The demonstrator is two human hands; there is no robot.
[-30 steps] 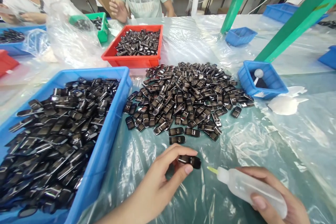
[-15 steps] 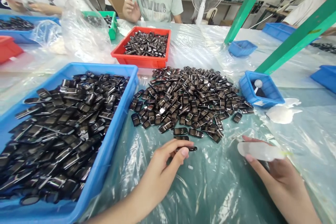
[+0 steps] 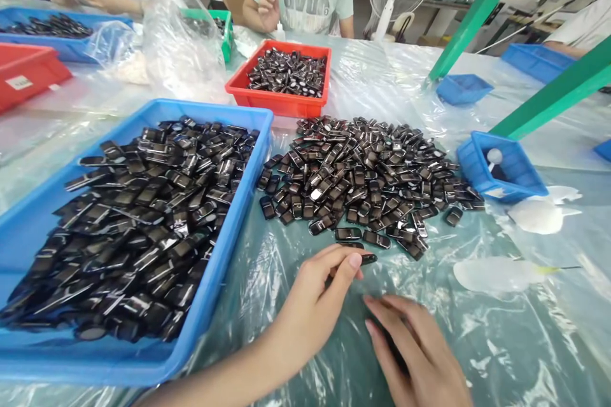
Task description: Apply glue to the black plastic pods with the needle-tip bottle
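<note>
My left hand [image 3: 315,302] pinches a small black glossy piece [image 3: 367,259] between thumb and forefinger, just in front of a big loose pile of the same black pieces [image 3: 363,172] on the plastic-covered table. My right hand [image 3: 415,350] rests palm down on the sheet right beside the left hand, holding nothing, its fingertips pointing left. A clear squeeze bottle [image 3: 496,273] with a yellow nozzle lies on its side to the right, apart from both hands.
A large blue tray [image 3: 238,216] full of black pieces stands at the left. Behind the pile stands a red tray [image 3: 281,102]. A small blue bin [image 3: 518,187] and a white cloth [image 3: 539,216] are at right. Green posts [image 3: 548,98] slant over the table. Other people sit across.
My right hand has laid the squeeze bottle down at the right and moved left, next to my left hand. The left hand keeps hold of the black piece.
</note>
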